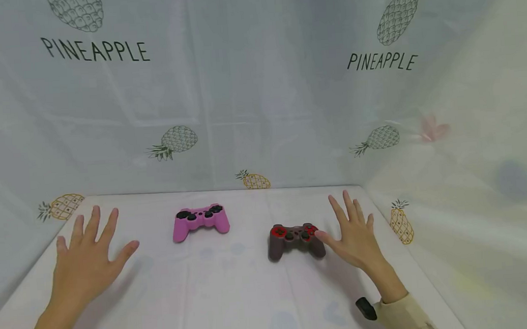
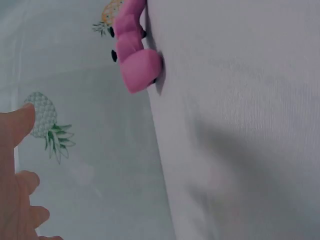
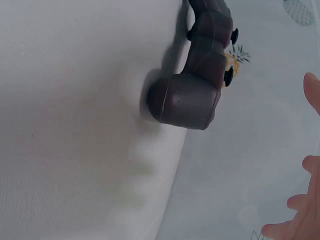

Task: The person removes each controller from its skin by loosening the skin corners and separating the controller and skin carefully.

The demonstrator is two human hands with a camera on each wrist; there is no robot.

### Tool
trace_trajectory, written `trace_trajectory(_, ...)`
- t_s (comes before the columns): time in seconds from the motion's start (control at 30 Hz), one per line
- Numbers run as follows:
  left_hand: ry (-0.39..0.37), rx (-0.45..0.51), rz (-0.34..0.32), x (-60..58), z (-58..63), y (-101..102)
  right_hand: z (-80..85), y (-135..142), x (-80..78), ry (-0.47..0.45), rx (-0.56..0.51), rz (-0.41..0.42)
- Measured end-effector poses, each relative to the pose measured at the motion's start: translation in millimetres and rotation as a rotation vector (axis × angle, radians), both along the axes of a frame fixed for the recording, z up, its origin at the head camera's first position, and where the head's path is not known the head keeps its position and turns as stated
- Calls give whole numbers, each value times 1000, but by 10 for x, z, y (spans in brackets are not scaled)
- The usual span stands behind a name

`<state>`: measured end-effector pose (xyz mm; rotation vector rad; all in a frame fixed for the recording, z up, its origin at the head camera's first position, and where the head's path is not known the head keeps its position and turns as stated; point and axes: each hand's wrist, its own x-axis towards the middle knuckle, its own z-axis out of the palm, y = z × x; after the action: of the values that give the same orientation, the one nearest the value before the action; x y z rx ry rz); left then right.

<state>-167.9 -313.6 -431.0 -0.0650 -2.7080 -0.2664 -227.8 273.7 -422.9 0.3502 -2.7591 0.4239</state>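
Found one gamepad (image 1: 201,222) pink with black controls (image 1: 183,214), the other gamepad (image 1: 296,236) dark brown with red patches. Recorded a pale grey curtain (image 1: 258,83) printed with grey and yellow pineapples (image 1: 402,225) and black lettering (image 1: 95,50). Noted a white table (image 1: 236,299) with faint blue blotches, a beige right sleeve (image 1: 398,315) and black wrist mounts (image 1: 366,308).

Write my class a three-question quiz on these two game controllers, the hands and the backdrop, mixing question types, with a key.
1. True or false: the left hand and the right hand both hold nothing.
2. Fill in: in the head view, the pink controller lies to the ____ of the dark controller.
3. Which word is printed on the backdrop?
A. BANANA
B. CHERRY
C. PINEAPPLE

Key: 1. True; 2. left; 3. C
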Motion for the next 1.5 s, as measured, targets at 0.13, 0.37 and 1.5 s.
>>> trace_trajectory(0.13, -31, 69, -25, -32, -16, 187, -13, -31, -10, -21, -53, 14)
trace_trajectory(0.37, -81, 133, -51, -70, -2, 568, -35, -77, -17, -69, -133, 29)
trace_trajectory(1.5, -467, 712, -323, -650, -100, 2294, -186, -95, -199, -297, -381, 58)
